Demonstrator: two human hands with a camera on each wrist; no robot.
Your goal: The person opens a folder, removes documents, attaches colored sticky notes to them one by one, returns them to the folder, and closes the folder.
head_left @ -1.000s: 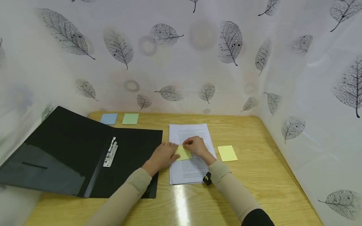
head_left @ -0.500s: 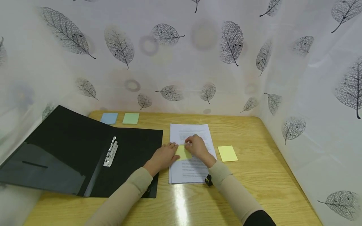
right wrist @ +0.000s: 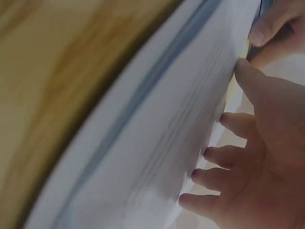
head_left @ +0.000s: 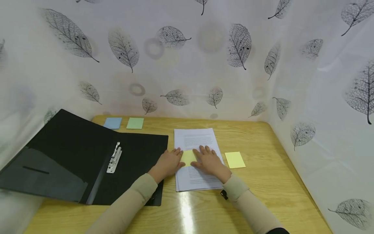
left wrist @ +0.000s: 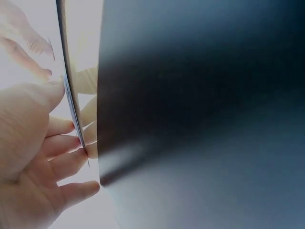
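A stack of printed white pages (head_left: 197,139) lies on the wooden table (head_left: 263,182). On its left half sits a yellow sticky note (head_left: 188,157). My right hand (head_left: 208,160) lies flat with straight fingers on the pages, touching the note's right edge. My left hand (head_left: 169,161) rests with fingers stretched at the pages' left edge, touching the note's left side. In the right wrist view the right hand (right wrist: 267,157) presses flat on the pages (right wrist: 157,157). In the left wrist view the left hand (left wrist: 33,157) lies beside the black folder (left wrist: 200,114).
An open black folder (head_left: 73,159) with a metal clip (head_left: 114,157) covers the table's left side. A blue note (head_left: 112,123) and a green note (head_left: 135,123) lie at the back. Another yellow note pad (head_left: 234,160) lies right of the pages. Leaf-patterned curtains (head_left: 321,97) wall the table.
My right hand has gone from curled fingers pinching the yellow note to lying flat on the pages, a little nearer to me. The left hand has stayed in place.
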